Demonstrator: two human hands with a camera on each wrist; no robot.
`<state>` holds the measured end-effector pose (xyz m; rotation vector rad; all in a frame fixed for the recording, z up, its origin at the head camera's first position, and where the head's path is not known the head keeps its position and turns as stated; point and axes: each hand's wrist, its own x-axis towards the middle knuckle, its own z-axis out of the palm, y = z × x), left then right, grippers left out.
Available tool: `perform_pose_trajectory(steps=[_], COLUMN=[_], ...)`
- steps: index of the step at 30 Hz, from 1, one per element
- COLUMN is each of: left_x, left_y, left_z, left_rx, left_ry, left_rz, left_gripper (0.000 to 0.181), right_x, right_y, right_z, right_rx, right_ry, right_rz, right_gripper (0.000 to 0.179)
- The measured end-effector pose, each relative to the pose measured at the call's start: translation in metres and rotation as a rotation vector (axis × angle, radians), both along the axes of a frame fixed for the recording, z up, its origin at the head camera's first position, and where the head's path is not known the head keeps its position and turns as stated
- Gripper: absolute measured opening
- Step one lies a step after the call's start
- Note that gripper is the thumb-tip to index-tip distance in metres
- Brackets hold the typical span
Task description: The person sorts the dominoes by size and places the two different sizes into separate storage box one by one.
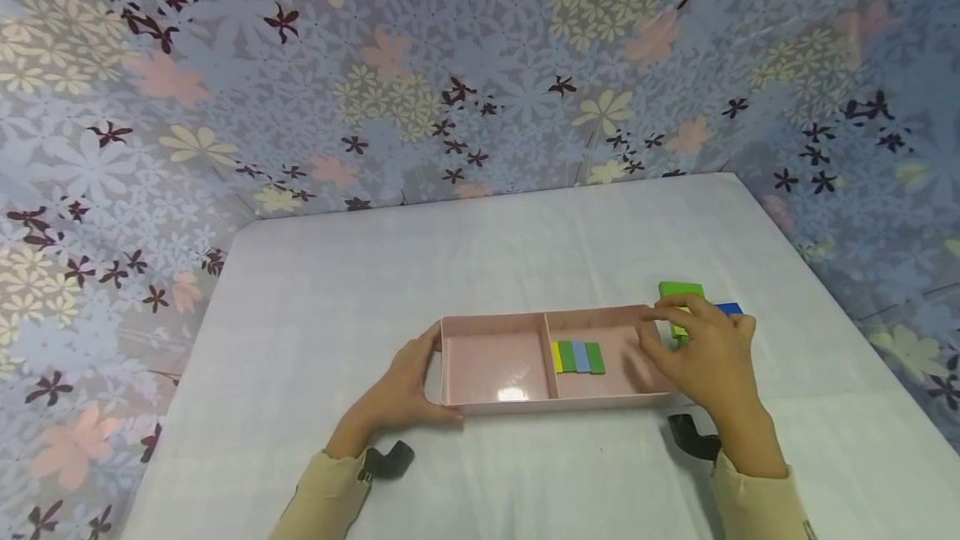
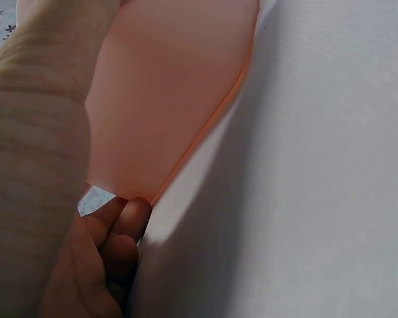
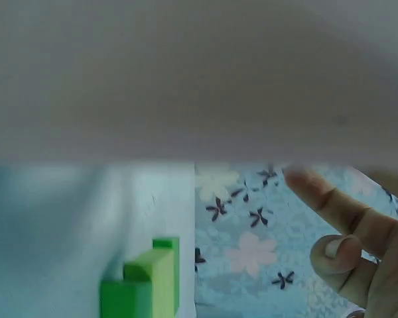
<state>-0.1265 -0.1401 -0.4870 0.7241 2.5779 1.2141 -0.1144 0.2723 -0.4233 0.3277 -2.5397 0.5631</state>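
Note:
A shallow pink two-compartment box (image 1: 495,323) lies on the white-covered table. My left hand (image 1: 405,382) grips its left end, with the thumb along the front wall and the fingers around the side. In the left wrist view, fingertips (image 2: 123,252) meet the pink wall (image 2: 166,99). Several small yellow, green and blue blocks (image 1: 579,357) stand in a row against the divider, inside the right compartment. Above the box's right end hovers my right hand (image 1: 701,348); thumb and forefinger are apart, with nothing visible between them. The right wrist view shows its fingers (image 3: 325,195) partly, a blurred surface hiding the rest.
Beyond the box's right end lie a green block (image 1: 681,288) and a blue block (image 1: 729,308), partly behind my right hand. Black curved wrist pieces (image 1: 693,438) stick out by both sleeves. Flowered cloth (image 1: 480,65) rises behind the table (image 1: 375,257).

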Motion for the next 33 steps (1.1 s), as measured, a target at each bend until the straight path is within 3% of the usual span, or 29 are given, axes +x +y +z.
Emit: perform_pose_trajectory(steps=[10, 21, 28, 33], left_x=[-0.002, -0.003, 0.0, 0.003], left_y=[-0.005, -0.002, -0.002, 0.001], left_z=[0.006, 0.008, 0.004, 0.001], left_rx=[-0.014, 0.004, 0.0, 0.004], left_ry=[-0.03, -0.039, -0.017, -0.017], left_rz=[0.033, 0.031, 0.032, 0.02], left_gripper=[0.133, 0.134, 0.133, 0.132], right_x=[0.006, 0.003, 0.0, -0.001], right_y=[0.012, 0.048, 0.075, 0.093], right_z=[-0.003, -0.007, -0.009, -0.016], right_rx=[-0.034, 0.007, 0.077, 0.12], right_ry=[-0.069, -0.179, -0.339, -0.403], right_rz=[-0.178, -0.299, -0.37, -0.406], right_gripper=[0.032, 0.035, 0.037, 0.038])
